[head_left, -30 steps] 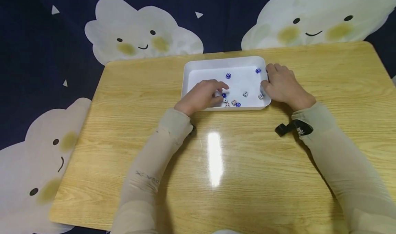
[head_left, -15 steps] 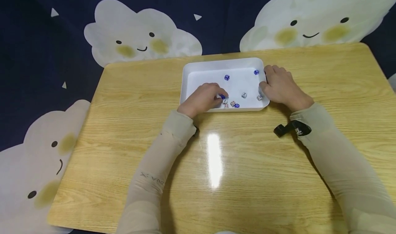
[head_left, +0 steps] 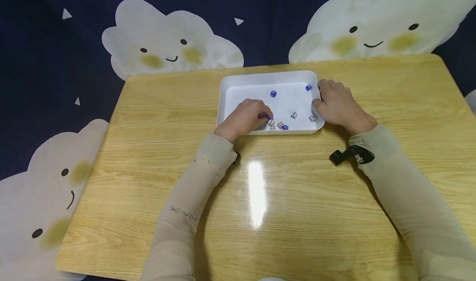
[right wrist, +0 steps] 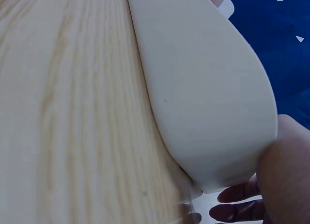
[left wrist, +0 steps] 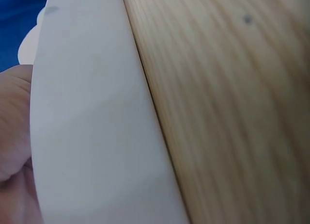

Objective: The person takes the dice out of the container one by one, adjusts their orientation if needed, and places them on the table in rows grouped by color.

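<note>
A white tray point(head_left: 267, 75) stands at the far middle of the wooden table point(head_left: 260, 198) with several small dice in it. My left hand point(head_left: 262, 115) reaches over the tray's front left, its curled fingertips closing on a blue die point(head_left: 267, 116) that they half hide. Beside it lies a cluster of dice point(head_left: 279, 125). My right hand point(head_left: 319, 96) grips the tray's right wall, thumb inside near a white die point(head_left: 312, 117). The left wrist view shows only the tray wall point(left wrist: 97, 136) and wood. In the right wrist view, the tray's corner point(right wrist: 203, 88) fills the frame beside my palm point(right wrist: 286, 170).
Two blue dice point(head_left: 273, 94) point(head_left: 308, 87) lie toward the tray's back and a white die point(head_left: 293, 115) near its middle. A black strap point(head_left: 349, 154) sits at my right wrist. Around the table lies a dark mat with cloud faces point(head_left: 171, 45).
My left hand's fingers have come down and slightly back onto the blue die at the tray's front. The right hand stays on the tray's wall.
</note>
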{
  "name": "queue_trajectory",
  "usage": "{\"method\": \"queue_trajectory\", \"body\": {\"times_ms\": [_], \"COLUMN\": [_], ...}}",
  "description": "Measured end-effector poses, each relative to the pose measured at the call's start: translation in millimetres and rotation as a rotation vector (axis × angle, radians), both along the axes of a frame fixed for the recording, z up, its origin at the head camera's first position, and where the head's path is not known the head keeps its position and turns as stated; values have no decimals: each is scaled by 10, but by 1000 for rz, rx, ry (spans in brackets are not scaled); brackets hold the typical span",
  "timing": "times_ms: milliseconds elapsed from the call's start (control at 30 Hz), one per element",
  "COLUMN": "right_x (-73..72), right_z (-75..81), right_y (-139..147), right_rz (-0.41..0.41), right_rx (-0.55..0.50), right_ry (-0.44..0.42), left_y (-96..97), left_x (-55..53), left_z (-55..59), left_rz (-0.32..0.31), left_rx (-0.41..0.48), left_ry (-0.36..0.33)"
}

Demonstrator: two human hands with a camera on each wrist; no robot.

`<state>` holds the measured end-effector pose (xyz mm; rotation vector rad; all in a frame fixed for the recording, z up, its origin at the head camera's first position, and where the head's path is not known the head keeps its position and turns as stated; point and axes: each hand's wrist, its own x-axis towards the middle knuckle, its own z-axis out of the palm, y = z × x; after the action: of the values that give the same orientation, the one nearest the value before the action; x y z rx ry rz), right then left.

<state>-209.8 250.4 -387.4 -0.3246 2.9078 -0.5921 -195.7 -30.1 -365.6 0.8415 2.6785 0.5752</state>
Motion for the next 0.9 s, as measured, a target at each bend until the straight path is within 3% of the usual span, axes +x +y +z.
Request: {"method": "queue_trajectory", "body": {"times_ms": [333,900], "right_x": [9,1], "right_z": [-15,-13], "right_y": [0,-9], "right_rz": [2,-5], "right_rx": [-2,-9], "right_ry": [-9,-13], "left_y": [-65,-368], "left_x": [22,28], "left_z": [25,204], "left_rz": [4,68], "left_rx": [7,93], "left_ry": [40,176]}}
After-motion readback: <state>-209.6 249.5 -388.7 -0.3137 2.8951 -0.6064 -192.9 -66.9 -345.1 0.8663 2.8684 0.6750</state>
